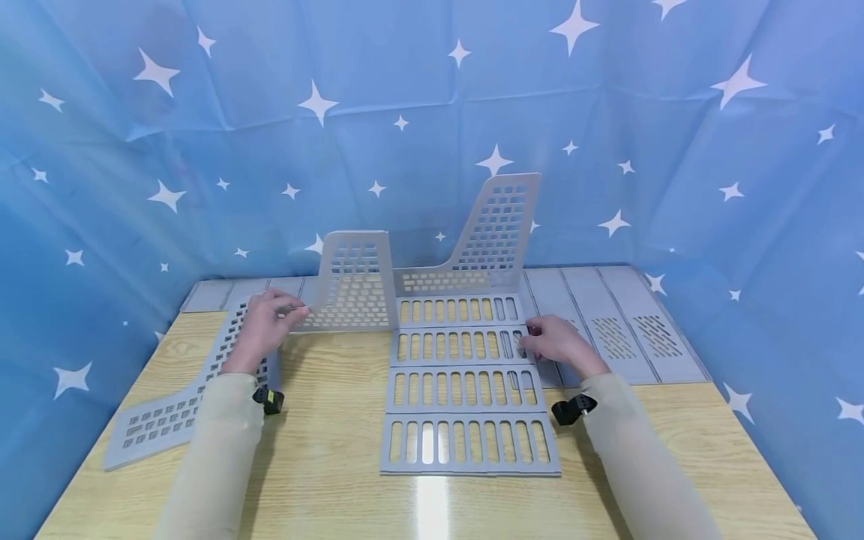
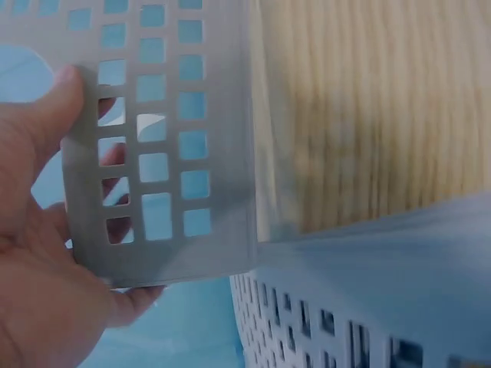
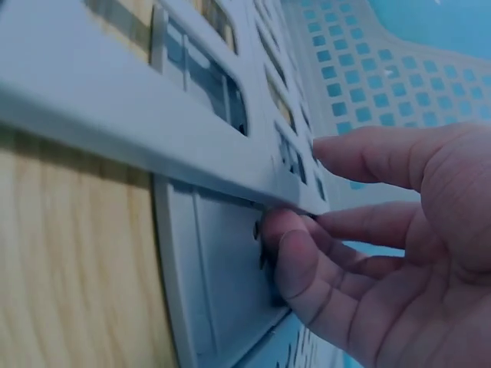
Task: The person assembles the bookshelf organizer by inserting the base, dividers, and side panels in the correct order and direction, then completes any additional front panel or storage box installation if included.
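My left hand (image 1: 265,324) pinches the narrow end of a grey L-shaped perforated panel (image 1: 393,296), thumb on the near face and fingers behind it. This panel stands upright along the left of a slotted grey panel (image 1: 466,368), its taller part close to the slotted panel's rear left corner. At the slotted panel's right edge, my right hand (image 1: 555,341) grips the rim, thumb above and curled fingers beneath in the right wrist view. A second upright L-shaped panel (image 1: 442,279) rises behind the slotted panel, tall at its right end.
Under my left forearm, another L-shaped perforated panel (image 1: 155,424) lies flat on the wooden table (image 1: 324,450). Long flat grey panels (image 1: 648,300) lie along the back, some beneath the slotted panel. A blue curtain with white stars (image 1: 378,67) hangs behind and at both sides.
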`<state>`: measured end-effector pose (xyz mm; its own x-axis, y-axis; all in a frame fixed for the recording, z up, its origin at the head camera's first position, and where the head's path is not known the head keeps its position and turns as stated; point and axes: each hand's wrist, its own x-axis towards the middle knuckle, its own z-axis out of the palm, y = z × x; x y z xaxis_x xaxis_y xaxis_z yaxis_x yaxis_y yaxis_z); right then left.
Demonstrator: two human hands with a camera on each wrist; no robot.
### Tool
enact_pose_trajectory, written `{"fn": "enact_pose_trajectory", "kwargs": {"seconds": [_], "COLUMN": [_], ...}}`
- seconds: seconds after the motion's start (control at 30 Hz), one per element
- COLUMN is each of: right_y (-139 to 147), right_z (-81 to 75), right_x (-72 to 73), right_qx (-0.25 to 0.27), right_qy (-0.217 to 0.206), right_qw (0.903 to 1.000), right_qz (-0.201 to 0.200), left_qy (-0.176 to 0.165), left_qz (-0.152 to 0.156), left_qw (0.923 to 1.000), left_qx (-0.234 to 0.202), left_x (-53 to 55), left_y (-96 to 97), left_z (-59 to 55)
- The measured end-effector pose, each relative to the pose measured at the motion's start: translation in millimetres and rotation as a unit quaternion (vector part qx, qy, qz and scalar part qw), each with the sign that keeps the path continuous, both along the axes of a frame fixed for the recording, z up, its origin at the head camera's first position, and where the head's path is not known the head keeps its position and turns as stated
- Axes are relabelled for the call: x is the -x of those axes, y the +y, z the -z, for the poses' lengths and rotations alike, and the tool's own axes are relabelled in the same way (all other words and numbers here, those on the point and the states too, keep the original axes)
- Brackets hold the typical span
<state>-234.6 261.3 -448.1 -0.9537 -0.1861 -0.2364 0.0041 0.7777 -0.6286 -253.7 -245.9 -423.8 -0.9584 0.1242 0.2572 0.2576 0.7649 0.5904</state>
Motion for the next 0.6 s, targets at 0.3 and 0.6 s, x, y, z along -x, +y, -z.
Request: {"fn": "enact_pose_trajectory", "kwargs": {"seconds": [0.3, 0.6], "right_y": [-1, -16], "right_z": [5.7, 0.6], "right_x": [3.8, 0.4], "right_qx": [0.028, 0.066], "right_qy": [-0.011, -0.024], "right_qw": [0.9994, 0.9974], "right_qz": [0.014, 0.014], "left_qy": [0.019, -0.022], "left_qz": [0.022, 0.015], "left_qw": [0.9994, 0.9969], "left_qx": [-0.017, -0.074], "left_x": [14.0, 10.2], "left_y": [19.8, 58.3], "left_z": [9.2, 12.5]}}
